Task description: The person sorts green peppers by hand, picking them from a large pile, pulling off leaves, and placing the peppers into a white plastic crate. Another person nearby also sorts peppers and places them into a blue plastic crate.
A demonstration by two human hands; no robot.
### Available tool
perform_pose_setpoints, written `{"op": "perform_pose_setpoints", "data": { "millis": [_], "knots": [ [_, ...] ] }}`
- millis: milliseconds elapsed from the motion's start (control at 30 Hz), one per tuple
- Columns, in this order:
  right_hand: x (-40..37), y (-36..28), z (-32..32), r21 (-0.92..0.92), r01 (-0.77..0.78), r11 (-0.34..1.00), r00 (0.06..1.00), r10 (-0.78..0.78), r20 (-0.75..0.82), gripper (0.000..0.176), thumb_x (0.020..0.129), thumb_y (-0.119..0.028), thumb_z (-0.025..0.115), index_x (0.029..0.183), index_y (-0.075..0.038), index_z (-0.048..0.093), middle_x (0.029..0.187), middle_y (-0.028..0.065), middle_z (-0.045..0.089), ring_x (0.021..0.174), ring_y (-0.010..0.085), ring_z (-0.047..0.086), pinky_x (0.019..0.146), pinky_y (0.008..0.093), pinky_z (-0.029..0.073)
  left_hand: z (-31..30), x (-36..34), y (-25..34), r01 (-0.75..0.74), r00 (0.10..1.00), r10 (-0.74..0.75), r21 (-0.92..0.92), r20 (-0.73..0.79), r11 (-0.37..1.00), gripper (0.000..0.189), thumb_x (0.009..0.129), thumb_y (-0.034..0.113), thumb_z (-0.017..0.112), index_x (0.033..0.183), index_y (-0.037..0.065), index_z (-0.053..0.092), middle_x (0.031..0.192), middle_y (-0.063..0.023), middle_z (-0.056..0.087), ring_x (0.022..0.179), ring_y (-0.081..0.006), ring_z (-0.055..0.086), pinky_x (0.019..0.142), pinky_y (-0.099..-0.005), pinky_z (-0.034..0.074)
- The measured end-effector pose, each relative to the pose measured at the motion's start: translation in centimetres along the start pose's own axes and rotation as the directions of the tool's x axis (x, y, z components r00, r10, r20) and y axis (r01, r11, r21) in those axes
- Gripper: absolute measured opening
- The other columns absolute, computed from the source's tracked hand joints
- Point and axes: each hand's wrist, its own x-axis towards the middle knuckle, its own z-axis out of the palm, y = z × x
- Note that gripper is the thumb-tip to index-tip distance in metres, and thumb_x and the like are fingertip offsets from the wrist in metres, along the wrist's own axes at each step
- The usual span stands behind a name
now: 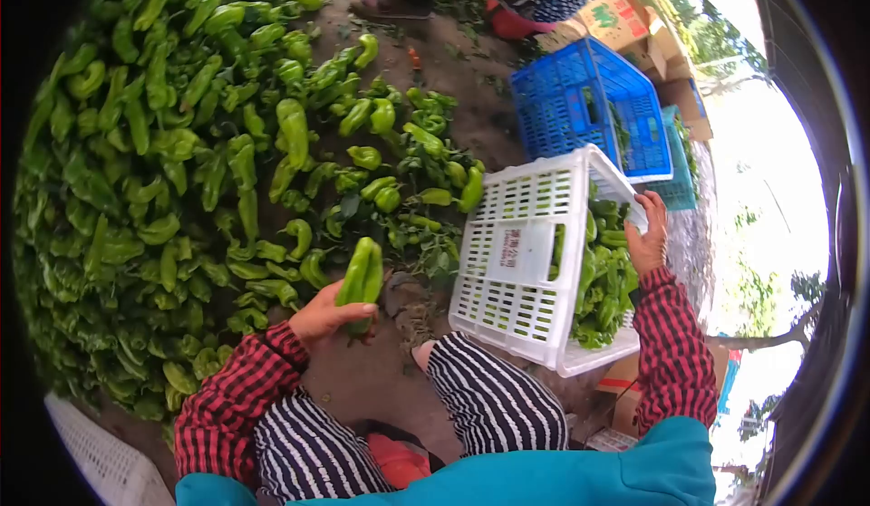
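A heap of peppers [163, 144] fills the whole left side of the view, from seven o'clock round to twelve, lying loose on bare earth with stragglers spilling towards the centre. Just right of centre, at about three o'clock, a white crate [507, 311] sits tipped on its side on the ground, its slatted wall and a small label turned to the camera. Its open mouth faces right and shows a load of peppers [603, 279] inside. Beyond it, at one o'clock, a blue crate [589, 98] stands close by, with cardboard boxes [616, 17] just behind it at the top edge. A corner of a second white crate [100, 461] shows at seven o'clock. At twelve o'clock another person's sandalled foot [390, 3] rests on the dirt. The right hand [648, 243], at three o'clock, has its fingers hooked over the far rim of the white crate, gripping it. The left hand [322, 316], a little below centre at about seven o'clock, is closed round the lower end of a green pepper [361, 275], which stands nearly upright above the ground between the heap and the crate.
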Motion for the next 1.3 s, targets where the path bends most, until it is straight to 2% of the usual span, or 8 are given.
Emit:
{"op": "perform_pose_setpoints", "data": {
  "millis": [167,300,400,467,533,700,1100,1300],
  "knots": [
    [-1.3,-22.3,4.4,0.812,-0.398,0.428,0.874,-0.093,0.477,0.067,0.069,-0.015,0.074,0.123,-0.003,0.037,0.121,0.0101,0.045,0.109,0.0213,0.044,0.089,0.0365,0.037,2.3,1.7,-0.3,-0.326,0.945,0.303,0.309,0.121,0.893,0.078,0.071,0.004,0.067,0.133,0.005,0.02,0.118,-0.0067,0.038,0.11,-0.0135,0.036,0.093,-0.0273,0.032],
    [-3.2,-28.1,11.0,0.495,-0.858,-0.141,0.514,-0.228,0.827,0.066,0.068,-0.022,0.076,0.118,-0.003,0.037,0.114,0.0115,0.05,0.104,0.0228,0.048,0.088,0.0351,0.039,3.7,2.0,-0.3,-0.534,0.841,0.415,0.655,0.347,0.536,0.074,0.066,0.012,0.066,0.125,0.002,0.022,0.11,-0.0154,0.046,0.097,-0.0228,0.049,0.083,-0.0329,0.041],
    [-3.0,-26.7,13.7,0.466,-0.847,-0.255,0.51,-0.144,0.848,0.046,0.072,-0.022,0.072,0.103,-0.007,0.042,0.093,0.0108,0.056,0.084,0.0225,0.056,0.075,0.0381,0.048,-1.8,2.7,3.7,-0.211,0.957,-0.04,0.785,0.287,0.582,0.042,0.068,0.014,0.063,0.105,-0.004,0.056,0.081,-0.0113,0.06,0.077,-0.0197,0.059,0.071,-0.031,0.048],
    [-2.2,-25.6,13.9,0.462,-0.806,-0.369,0.508,-0.033,0.861,0.034,0.078,-0.028,0.066,0.095,-0.01,0.043,0.08,0.0089,0.055,0.07,0.0214,0.058,0.062,0.0396,0.052,-6.2,5.3,4.5,-0.172,0.934,0.337,0.681,-0.117,0.712,0.028,0.068,0.017,0.062,0.088,-0.003,0.059,0.076,-0.0112,0.061,0.071,-0.0181,0.058,0.067,-0.0308,0.048],
    [-2.8,-22.4,16.0,0.229,-0.851,-0.473,0.34,-0.164,0.926,0.036,0.079,-0.037,0.063,0.096,-0.011,0.044,0.078,0.0093,0.055,0.071,0.0224,0.058,0.064,0.0406,0.051,-8.2,7.2,7.6,0.094,0.57,0.716,0.898,-0.403,0.431,0.05,0.066,0.025,0.068,0.103,-0.003,0.049,0.095,-0.0191,0.056,0.089,-0.032,0.055,0.078,-0.0368,0.045],
    [-3.5,-21.2,17.0,0.067,-0.844,-0.533,0.24,-0.263,0.934,0.033,0.081,-0.031,0.061,0.101,-0.009,0.047,0.084,0.01,0.058,0.078,0.0233,0.058,0.072,0.0398,0.049,-12.4,12.7,12.4,0.332,0.356,0.759,0.833,-0.545,0.442,0.063,0.07,0.033,0.071,0.111,-0.004,0.04,0.109,-0.0219,0.05,0.102,-0.0353,0.05,0.084,-0.0402,0.043],
    [-4.7,-20.7,19.0,0.043,-0.816,-0.576,0.315,-0.383,0.868,0.025,0.08,-0.019,0.061,0.1,-0.005,0.053,0.104,0.0109,0.057,0.092,0.0264,0.057,0.082,0.0435,0.047,-9.2,6.3,1.4,0.251,0.88,0.212,0.795,-0.426,0.553,0.045,0.074,0.027,0.063,0.105,-0.004,0.05,0.092,-0.0188,0.059,0.085,-0.024,0.058,0.074,-0.0341,0.046],
    [-4.6,-21.5,17.7,0.124,-0.857,-0.5,0.421,-0.542,0.727,0.03,0.076,-0.028,0.065,0.096,-0.009,0.053,0.128,0.0121,0.039,0.116,0.0334,0.041,0.097,0.0508,0.034,-2.0,4.8,-3.3,-0.23,0.952,0.269,0.917,0.144,0.325,0.036,0.076,0.025,0.062,0.096,-0.003,0.05,0.086,-0.0199,0.055,0.082,-0.033,0.056,0.071,-0.0368,0.045]
  ]
}}
